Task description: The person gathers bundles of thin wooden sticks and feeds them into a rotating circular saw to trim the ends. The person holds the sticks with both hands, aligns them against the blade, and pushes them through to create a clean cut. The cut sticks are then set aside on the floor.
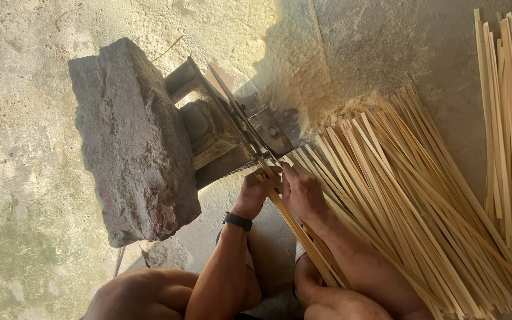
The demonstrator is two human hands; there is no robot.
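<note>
Two hands work together: our left hand (pixel 257 188) and right hand (pixel 301 192) pinch one bamboo strip (pixel 303 237) at the blade (pixel 241 121). We should keep it straight and our fingers behind the sharp edge.

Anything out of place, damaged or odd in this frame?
Nothing is plainly damaged. One oddity: a big rough stone sits on the blade rig, apparently as a weight. Pale shavings lie scattered on the floor behind the strip pile. Both hands, left and right, grip one strip at the blade.
</note>
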